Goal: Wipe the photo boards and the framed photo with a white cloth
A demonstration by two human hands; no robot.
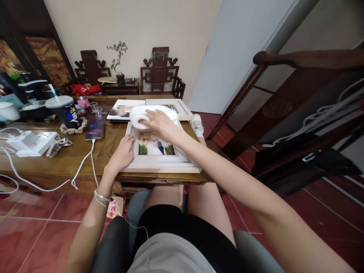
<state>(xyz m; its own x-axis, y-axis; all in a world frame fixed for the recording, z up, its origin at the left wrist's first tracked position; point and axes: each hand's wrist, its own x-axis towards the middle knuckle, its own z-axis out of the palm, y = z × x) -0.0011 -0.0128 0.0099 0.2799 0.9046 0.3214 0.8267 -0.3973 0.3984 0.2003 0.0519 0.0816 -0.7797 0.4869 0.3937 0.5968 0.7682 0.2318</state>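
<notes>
Both our hands are bearing on the pale picture frame (162, 165), which is lying flat at the bench's (57, 161) near edge. Our left hand (123, 151) is pressing open-palmed on its left border, seemingly steadying it, while our right hand (162, 126) is spreading flat over a white cloth (140, 113) at its far end.

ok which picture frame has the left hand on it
The nearest picture frame, at the front edge of the table: the left hand rests on its left border. The other two lie behind it.
</notes>
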